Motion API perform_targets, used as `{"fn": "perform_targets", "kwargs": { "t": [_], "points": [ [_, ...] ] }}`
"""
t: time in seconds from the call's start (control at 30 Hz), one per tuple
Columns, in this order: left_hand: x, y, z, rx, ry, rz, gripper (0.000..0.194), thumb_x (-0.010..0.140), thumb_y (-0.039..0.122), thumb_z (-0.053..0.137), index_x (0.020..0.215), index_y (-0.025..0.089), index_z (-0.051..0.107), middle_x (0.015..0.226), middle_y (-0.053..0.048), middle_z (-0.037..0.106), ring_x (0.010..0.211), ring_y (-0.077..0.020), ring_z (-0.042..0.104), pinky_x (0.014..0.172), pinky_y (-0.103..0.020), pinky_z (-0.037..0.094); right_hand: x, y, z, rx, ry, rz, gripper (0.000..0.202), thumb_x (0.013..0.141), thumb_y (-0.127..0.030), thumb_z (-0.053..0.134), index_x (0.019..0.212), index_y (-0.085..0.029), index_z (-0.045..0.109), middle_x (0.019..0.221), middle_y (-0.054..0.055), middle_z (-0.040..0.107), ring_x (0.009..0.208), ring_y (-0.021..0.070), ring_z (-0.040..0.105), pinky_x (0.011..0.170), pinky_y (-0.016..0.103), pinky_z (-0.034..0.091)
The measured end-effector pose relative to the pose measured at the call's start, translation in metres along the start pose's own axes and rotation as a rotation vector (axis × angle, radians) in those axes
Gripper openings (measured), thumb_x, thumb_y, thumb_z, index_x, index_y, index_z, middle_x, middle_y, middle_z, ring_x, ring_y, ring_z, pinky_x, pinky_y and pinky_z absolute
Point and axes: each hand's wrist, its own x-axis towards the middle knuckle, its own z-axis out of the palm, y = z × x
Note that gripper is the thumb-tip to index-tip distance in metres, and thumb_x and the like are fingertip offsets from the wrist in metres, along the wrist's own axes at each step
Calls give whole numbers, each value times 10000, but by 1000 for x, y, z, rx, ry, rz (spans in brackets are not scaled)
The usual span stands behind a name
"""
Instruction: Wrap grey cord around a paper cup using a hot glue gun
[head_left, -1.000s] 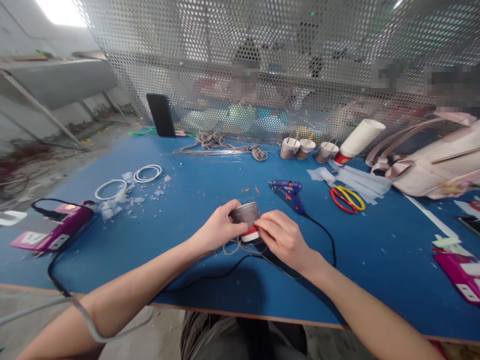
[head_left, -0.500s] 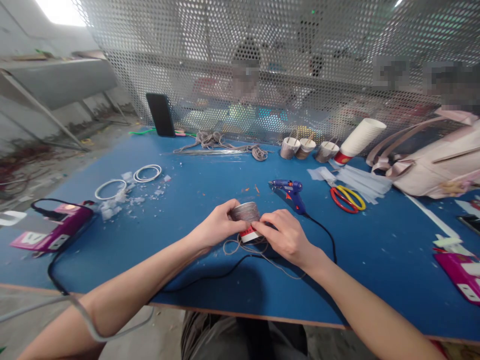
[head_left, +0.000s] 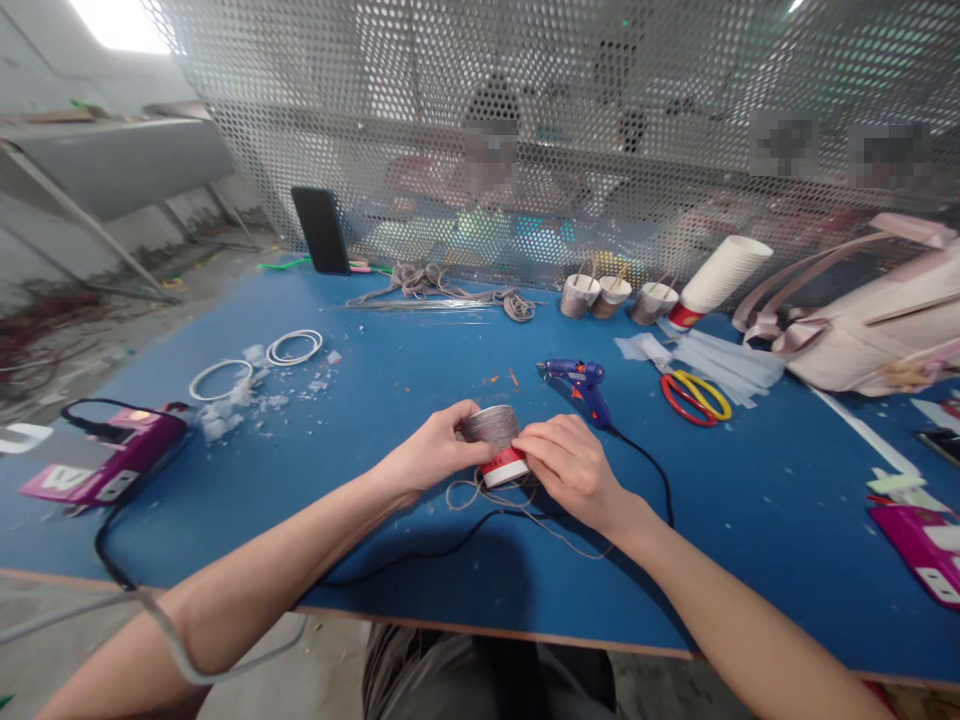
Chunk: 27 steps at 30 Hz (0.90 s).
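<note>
My left hand (head_left: pixel 448 442) is wrapped round a paper cup (head_left: pixel 505 466), thumb on its front and fingers at its far side. Grey cord covers the cup's upper part; a red band and a white rim show below. At the cup's right side, my right hand (head_left: pixel 566 465) has its fingers pressed together against the cord's edge; what is pinched there is too small to make out. Loose loops of grey cord (head_left: pixel 463 496) lie on the blue table under the cup. A blue glue gun (head_left: pixel 589 385) rests beyond my right hand.
Scissors (head_left: pixel 694 398), a cup stack (head_left: pixel 724 275), three cord-wrapped cups (head_left: pixel 580 297) and a pale bag (head_left: pixel 862 325) are at right. Grey cord (head_left: pixel 420 283) and a phone (head_left: pixel 321 230) stand by the perforated screen (head_left: pixel 420 140). White rings (head_left: pixel 294 347) and a purple power strip (head_left: pixel 142 455) lie left.
My right thumb and fingers have shifted slightly right, off the cup's front to its right side, uncovering more of the red band. My left hand keeps its hold.
</note>
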Motion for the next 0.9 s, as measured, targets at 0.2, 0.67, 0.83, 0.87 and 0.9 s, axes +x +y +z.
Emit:
{"fn": "perform_targets", "kwargs": {
  "t": [0.2, 0.67, 0.83, 0.87, 0.9],
  "points": [
    [0, 1, -3, 21, -34, -19, 274, 610, 257, 679, 793, 172, 494, 634, 75, 519, 583, -91, 487, 564, -220, 369, -2, 1, 0, 80, -10, 131, 133, 916, -118, 512, 942, -174, 630, 872, 71, 700, 754, 171, 600, 676, 331, 441],
    [2, -3, -1, 56, 22, 24, 237, 616, 273, 658, 751, 174, 490, 623, 73, 484, 578, -91, 462, 552, -217, 355, -3, 1, 2, 72, -23, 150, 141, 913, -125, 512, 936, -174, 642, 876, 74, 697, 764, 178, 610, 687, 338, 447],
    [2, 0, -1, 63, 85, 56, 179, 609, 256, 618, 696, 174, 485, 629, 56, 493, 608, -104, 471, 571, -223, 360, -2, 1, 2, 119, 14, 264, 154, 896, -135, 515, 921, -202, 652, 871, 63, 687, 810, 193, 631, 722, 363, 474],
    [2, 1, -1, 57, 93, 57, 184, 605, 264, 616, 699, 175, 485, 638, 53, 503, 618, -110, 480, 579, -226, 367, -1, 1, 2, 147, 24, 313, 157, 889, -139, 514, 912, -210, 653, 872, 59, 683, 819, 194, 632, 733, 365, 483],
    [2, 1, -1, 55, 101, 57, 191, 603, 274, 615, 705, 176, 486, 646, 50, 510, 625, -114, 485, 585, -230, 372, 0, 2, 1, 179, 36, 365, 159, 881, -142, 514, 905, -214, 653, 875, 56, 680, 817, 191, 632, 737, 362, 493]
  ]
}}
